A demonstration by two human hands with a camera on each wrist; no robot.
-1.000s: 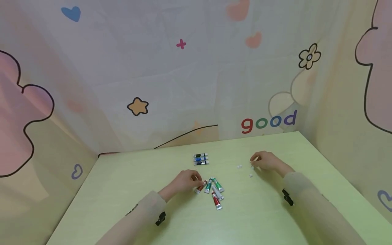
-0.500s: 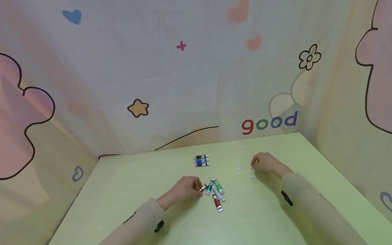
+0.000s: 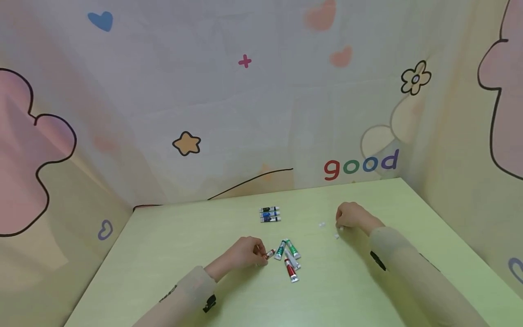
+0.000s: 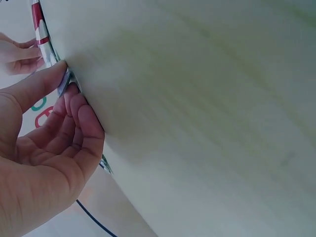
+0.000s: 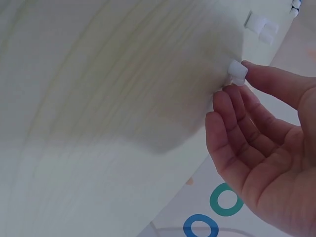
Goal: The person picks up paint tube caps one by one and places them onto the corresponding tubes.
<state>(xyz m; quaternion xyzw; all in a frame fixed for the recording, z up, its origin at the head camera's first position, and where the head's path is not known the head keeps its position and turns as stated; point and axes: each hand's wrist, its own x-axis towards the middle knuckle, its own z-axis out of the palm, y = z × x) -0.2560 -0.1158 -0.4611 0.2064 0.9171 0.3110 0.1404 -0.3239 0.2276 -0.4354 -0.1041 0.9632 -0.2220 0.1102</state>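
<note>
A slim brownish-red tube [image 3: 270, 254] lies just beside a dark-green tube [image 3: 280, 250], its flat, silvery end pinched between the left hand's [image 3: 247, 251] thumb and fingers. That shallow hold could let it slip or nudge its neighbour. The right hand's [image 3: 350, 215] fingers pinch a stubby, smooth white piece [image 5: 238, 69]; squeezed off-centre, it might roll across the faintly streaked surface [image 3: 327, 286].

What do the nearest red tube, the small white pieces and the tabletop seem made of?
Red tube: probably thin metal or foil laminate; shiny, silvery flattened end.
Small white pieces: likely plastic; smooth, evenly white.
Tabletop: wood or wood-look laminate, can't tell; grain-like streaks, low sheen.
</note>
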